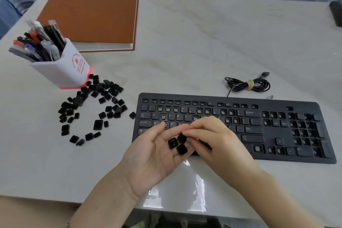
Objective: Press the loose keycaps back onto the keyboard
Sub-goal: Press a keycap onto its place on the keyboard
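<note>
A pale marbled counter point(185, 52) carries a black full-size keyboard point(259, 127) at the near right. Loose black plastic keycaps point(100, 98) lie scattered left of it, just beside a white pen holder with a red base point(68, 72). Farther back lie a brown hardcover book point(92, 11) and a bundled black cable point(248, 85).

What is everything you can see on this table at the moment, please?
keyboard: one, black, right of centre, many keys missing
loose keycaps: dozens, black, scattered left of the keyboard
palm keycaps: three, black, lying on the left hand
pen holder: one, white with red print, far left, full of pens
book: one, brown cover, behind the pen holder
cable: one coil, black, behind the keyboard
dark object: one, black, far right edge, cut off
table: one, white
left hand: palm up, over the keyboard's near left corner
right hand: fingertips seem to pinch one of the palm keycaps
</note>
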Action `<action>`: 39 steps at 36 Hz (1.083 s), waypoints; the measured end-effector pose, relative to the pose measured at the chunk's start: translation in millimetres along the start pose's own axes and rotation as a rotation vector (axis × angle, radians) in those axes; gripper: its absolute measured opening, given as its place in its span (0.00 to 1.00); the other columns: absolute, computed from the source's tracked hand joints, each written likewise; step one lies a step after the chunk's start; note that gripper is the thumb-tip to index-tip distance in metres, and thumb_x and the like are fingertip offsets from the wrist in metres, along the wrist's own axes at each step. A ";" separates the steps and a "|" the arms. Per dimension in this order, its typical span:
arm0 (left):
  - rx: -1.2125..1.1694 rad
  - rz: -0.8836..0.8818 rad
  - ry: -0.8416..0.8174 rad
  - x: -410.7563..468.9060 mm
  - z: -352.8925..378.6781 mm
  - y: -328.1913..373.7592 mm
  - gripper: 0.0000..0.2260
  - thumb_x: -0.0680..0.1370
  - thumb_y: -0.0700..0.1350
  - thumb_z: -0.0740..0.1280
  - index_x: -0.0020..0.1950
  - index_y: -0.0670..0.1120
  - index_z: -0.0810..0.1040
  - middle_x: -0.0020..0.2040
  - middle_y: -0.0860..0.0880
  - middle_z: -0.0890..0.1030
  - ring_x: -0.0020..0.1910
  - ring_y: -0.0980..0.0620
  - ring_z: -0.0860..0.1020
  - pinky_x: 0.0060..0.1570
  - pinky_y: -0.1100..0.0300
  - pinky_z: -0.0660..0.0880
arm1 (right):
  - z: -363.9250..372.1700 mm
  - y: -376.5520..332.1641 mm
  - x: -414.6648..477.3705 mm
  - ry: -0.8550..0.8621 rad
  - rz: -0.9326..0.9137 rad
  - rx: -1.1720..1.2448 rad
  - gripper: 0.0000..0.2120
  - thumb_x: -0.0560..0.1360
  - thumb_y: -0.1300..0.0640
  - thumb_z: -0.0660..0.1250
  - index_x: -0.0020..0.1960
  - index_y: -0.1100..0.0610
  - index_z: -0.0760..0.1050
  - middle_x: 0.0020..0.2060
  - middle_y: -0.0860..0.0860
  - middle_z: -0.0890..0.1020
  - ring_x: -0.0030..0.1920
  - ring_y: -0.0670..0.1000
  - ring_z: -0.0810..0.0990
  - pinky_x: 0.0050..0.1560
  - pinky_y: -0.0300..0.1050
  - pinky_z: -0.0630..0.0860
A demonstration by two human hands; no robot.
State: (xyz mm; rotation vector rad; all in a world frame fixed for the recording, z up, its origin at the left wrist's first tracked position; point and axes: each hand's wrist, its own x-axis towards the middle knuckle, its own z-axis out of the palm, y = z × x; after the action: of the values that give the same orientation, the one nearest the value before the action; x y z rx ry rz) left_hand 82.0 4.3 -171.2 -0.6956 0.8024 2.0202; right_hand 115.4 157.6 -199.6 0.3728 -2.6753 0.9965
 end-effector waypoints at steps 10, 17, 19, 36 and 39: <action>-0.041 -0.059 -0.065 4.5 -3.1 -4.0 0.24 0.79 0.50 0.54 0.59 0.31 0.77 0.51 0.38 0.80 0.40 0.46 0.80 0.51 0.51 0.78 | -8.5 4.2 5.3 -0.185 -0.083 -0.079 0.12 0.73 0.53 0.60 0.48 0.55 0.80 0.46 0.47 0.77 0.46 0.46 0.72 0.46 0.41 0.74; -0.043 -0.034 -0.049 3.3 0.5 -3.7 0.21 0.80 0.47 0.54 0.60 0.33 0.77 0.56 0.36 0.80 0.49 0.43 0.82 0.49 0.51 0.78 | -15.8 -15.4 5.1 0.021 0.381 0.555 0.05 0.72 0.59 0.69 0.45 0.50 0.80 0.40 0.45 0.82 0.43 0.39 0.79 0.46 0.28 0.72; -0.046 -0.020 -0.052 3.4 2.1 -3.6 0.19 0.78 0.45 0.56 0.61 0.34 0.76 0.57 0.37 0.80 0.49 0.43 0.82 0.48 0.51 0.79 | -21.0 -24.4 7.7 0.088 0.592 0.898 0.07 0.70 0.63 0.69 0.43 0.52 0.81 0.35 0.49 0.83 0.36 0.42 0.81 0.41 0.32 0.76; 0.405 0.315 0.178 3.4 4.8 -1.9 0.09 0.78 0.37 0.60 0.49 0.40 0.80 0.29 0.51 0.70 0.26 0.57 0.65 0.25 0.67 0.63 | -33.0 -27.7 6.3 0.149 0.890 1.463 0.10 0.66 0.59 0.64 0.41 0.58 0.84 0.37 0.57 0.83 0.34 0.47 0.81 0.36 0.35 0.78; 0.777 0.562 0.267 4.9 -2.0 -3.4 0.07 0.77 0.39 0.65 0.46 0.47 0.82 0.28 0.54 0.68 0.29 0.58 0.68 0.33 0.65 0.67 | -33.2 -24.9 3.1 0.130 0.885 1.368 0.09 0.69 0.61 0.63 0.45 0.60 0.81 0.38 0.57 0.84 0.35 0.47 0.82 0.37 0.35 0.78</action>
State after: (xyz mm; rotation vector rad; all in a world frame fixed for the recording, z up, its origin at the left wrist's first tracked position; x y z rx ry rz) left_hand 82.8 6.8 -176.9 -0.2923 1.9687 1.8474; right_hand 125.7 161.1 -159.4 -0.7111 -1.5267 2.8189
